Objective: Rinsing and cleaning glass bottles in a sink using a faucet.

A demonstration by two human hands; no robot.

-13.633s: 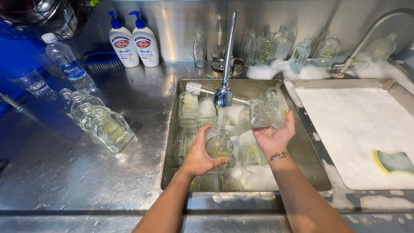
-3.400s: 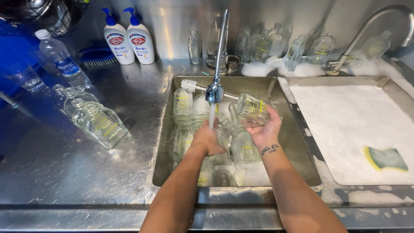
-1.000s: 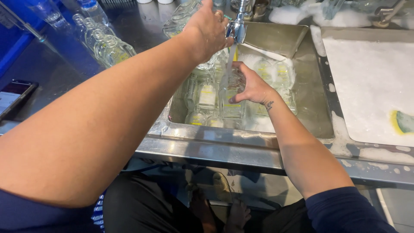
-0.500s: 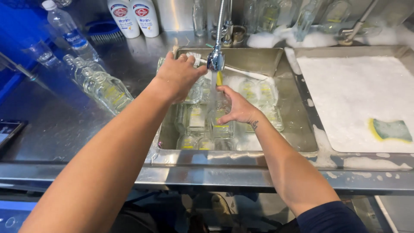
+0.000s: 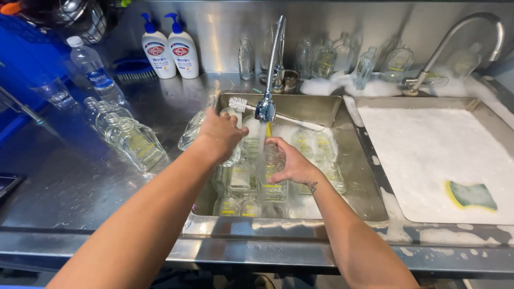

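While water runs from the tap (image 5: pixel 266 109) into the steel sink (image 5: pixel 300 104), the head view shows the right hand (image 5: pixel 292 163) curled around a small clear glass bottle (image 5: pixel 272 176), held upright with its mouth right under the stream; the left hand (image 5: pixel 220 132) hangs over the sink's left edge with fingers bent, touching or perhaps gripping another glass bottle (image 5: pixel 191 130) there, though how firmly I cannot tell. To rinse well, it seems best to keep the bottle's mouth centred under the water, grip low on its wet, slippery sides, and tilt it slowly so the suds drain out; more bottles (image 5: pixel 238 184) lie crowded in the soapy water below, so a slip could knock glass on glass. The bottles are squat, flat-sided and transparent with pale yellow labels; a white bristle brush (image 5: pixel 238 103) rests across the sink's back; rinsed bottles (image 5: pixel 128 139) lie on the dull, wet steel table (image 5: pixel 80 192) to the left; thick white foam (image 5: pixel 433 155) fills the right-hand basin, with a green and yellow sponge (image 5: pixel 471 195) on it; two white pump bottles (image 5: pixel 171 48) stand behind.
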